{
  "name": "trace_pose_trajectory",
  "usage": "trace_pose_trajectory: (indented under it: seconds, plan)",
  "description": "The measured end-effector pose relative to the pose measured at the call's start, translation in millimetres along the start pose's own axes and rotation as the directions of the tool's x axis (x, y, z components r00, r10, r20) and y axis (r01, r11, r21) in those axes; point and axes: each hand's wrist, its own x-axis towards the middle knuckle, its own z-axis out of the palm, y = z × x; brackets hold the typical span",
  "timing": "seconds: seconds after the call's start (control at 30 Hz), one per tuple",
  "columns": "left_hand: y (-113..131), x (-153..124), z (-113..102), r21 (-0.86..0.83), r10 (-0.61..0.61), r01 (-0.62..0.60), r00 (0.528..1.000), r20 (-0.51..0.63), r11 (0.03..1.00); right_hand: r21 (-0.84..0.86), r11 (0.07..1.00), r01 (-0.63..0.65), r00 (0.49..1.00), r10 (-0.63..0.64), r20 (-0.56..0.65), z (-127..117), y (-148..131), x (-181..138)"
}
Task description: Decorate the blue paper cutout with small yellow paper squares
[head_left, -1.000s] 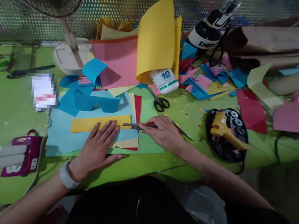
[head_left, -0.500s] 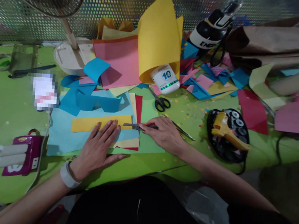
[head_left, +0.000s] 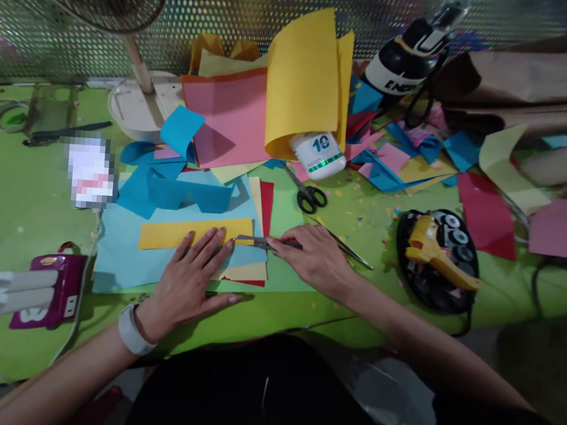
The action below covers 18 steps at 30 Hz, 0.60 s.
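My left hand lies flat with its fingers apart, the fingertips pressing on a yellow paper strip. The strip rests on a light-blue sheet, with cream and red sheets partly showing beneath. My right hand is closed around a pair of dark scissors. Their blades point left and lie at the strip's right end, close to my left fingertips. Most of the handle is hidden by the fingers. Folded blue paper sits just behind the strip.
Black-handled scissors and metal tweezers lie near my right hand. A yellow glue gun rests on a black tray at right. Behind are a white bottle, a fan base and paper scraps. A phone lies left.
The whole view has shifted slightly. Both hands, the scissors and the yellow strip keep about the same places relative to each other.
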Motion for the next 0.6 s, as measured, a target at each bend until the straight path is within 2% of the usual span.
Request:
trace_pose_trajectory:
  seconds: [0.6]
  plan:
    - [1.4,-1.7,2.4,-0.04,0.002,-0.004,0.999,-0.035,0.999,0.025,1.0,-0.013,0.999,0.012,0.034,1.1,-8.2,-3.3]
